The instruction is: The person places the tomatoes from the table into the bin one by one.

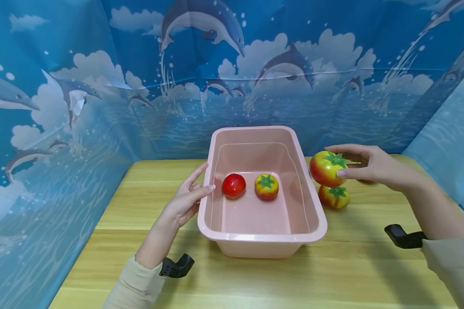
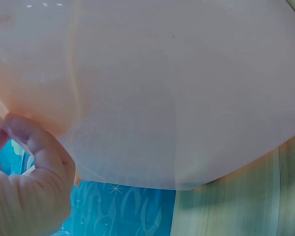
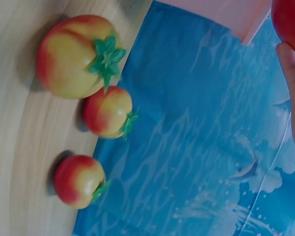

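Observation:
A pink plastic basin (image 1: pixel 255 246) stands on the table, with a glossy red tomato (image 1: pixel 233 186) and a yellow-red tomato with a green leafy top (image 1: pixel 267 186) lying inside. At its left rim my left hand (image 1: pixel 185 199) pinches the edge, thumb on top; the wrist view shows that hand (image 2: pixel 37 172) against the basin wall (image 2: pixel 187 98). Right of the basin, my right hand (image 1: pixel 365 165) holds another yellow-red tomato (image 1: pixel 328 168) in the air between thumb and fingers. Only part of this held tomato (image 3: pixel 291 27) appears in the right wrist view.
Under the held tomato, a yellow-red tomato (image 1: pixel 334 197) rests on the wooden table (image 1: pixel 147 197). In the right wrist view a large tomato (image 3: pixel 76 56) and two smaller tomatoes (image 3: pixel 107 112) lie on the table. A blue dolphin-print curtain (image 1: pixel 170 116) hangs behind and at both sides.

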